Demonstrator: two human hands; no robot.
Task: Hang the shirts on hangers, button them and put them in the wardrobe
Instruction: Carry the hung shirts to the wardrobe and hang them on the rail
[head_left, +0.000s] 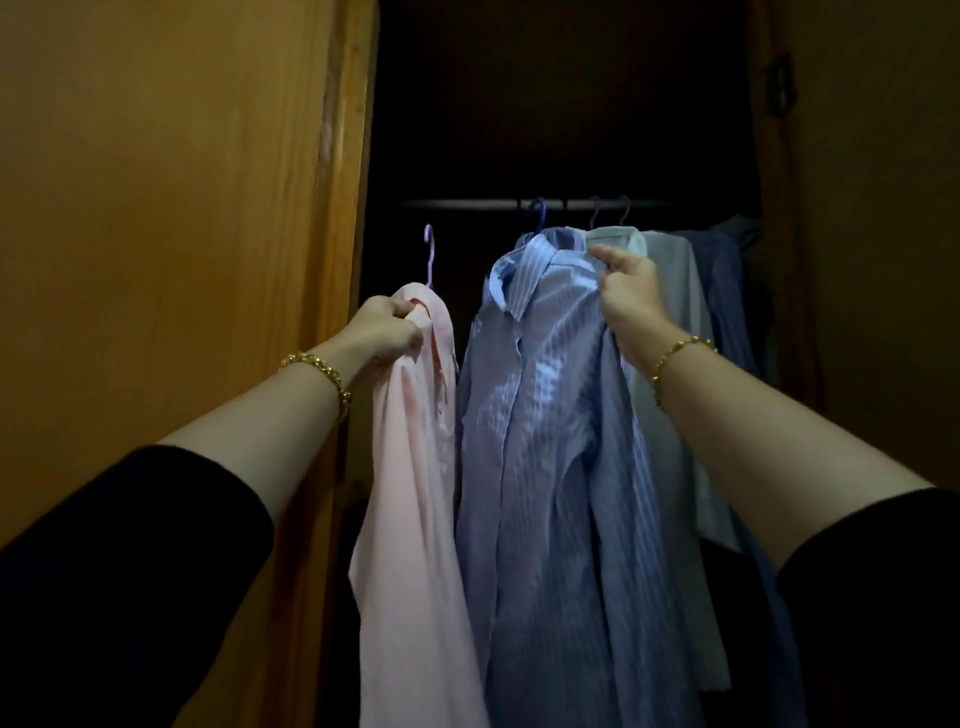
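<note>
Now | left grip (387, 325) clenched on pink shirt (415, 467) at collar, hanger hook (428, 254) below rail (467, 204), unhung | right grip (628, 296) grasping hung striped blue shirt (545, 441) at shoulder | advice: sweep striped blue shirt rightward, raise hanger hook above rail, lower squarely.

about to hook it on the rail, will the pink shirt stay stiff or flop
Probably floppy: the pink shirt hangs in loose folds below the left hand. Likely light, since that one hand holds it up.
</note>
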